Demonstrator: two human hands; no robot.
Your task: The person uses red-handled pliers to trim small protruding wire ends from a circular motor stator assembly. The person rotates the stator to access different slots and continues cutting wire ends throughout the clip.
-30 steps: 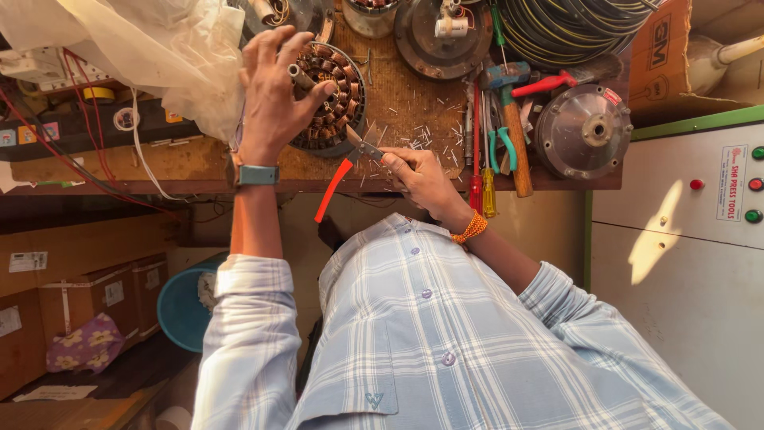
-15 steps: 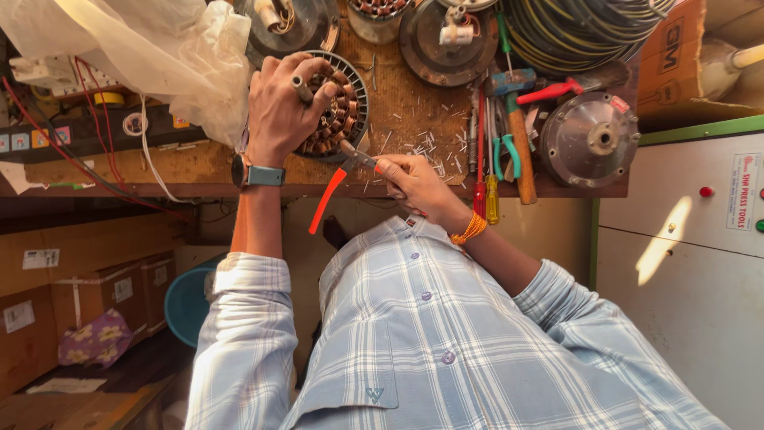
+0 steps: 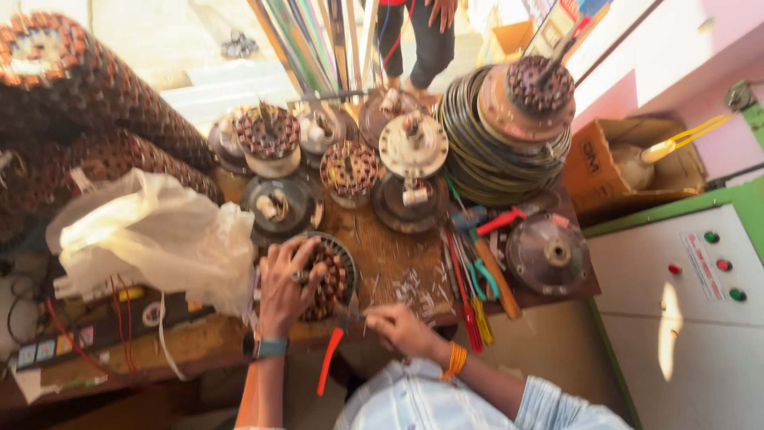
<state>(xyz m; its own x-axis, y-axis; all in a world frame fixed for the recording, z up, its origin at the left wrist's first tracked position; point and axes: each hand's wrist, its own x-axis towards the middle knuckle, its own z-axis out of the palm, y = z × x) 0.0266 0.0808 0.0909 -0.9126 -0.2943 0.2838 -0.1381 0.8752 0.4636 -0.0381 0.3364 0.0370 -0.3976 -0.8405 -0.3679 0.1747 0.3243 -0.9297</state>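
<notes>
- Brown cardboard box upper right; white plastic bag at left.
- Left hand clasps one wound stator.
- Right hand grips red-handled pliers.

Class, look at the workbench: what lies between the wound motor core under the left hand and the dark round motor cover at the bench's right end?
In the head view, between the wound motor core and motor cover lie pale scraps and hand tools.
</notes>
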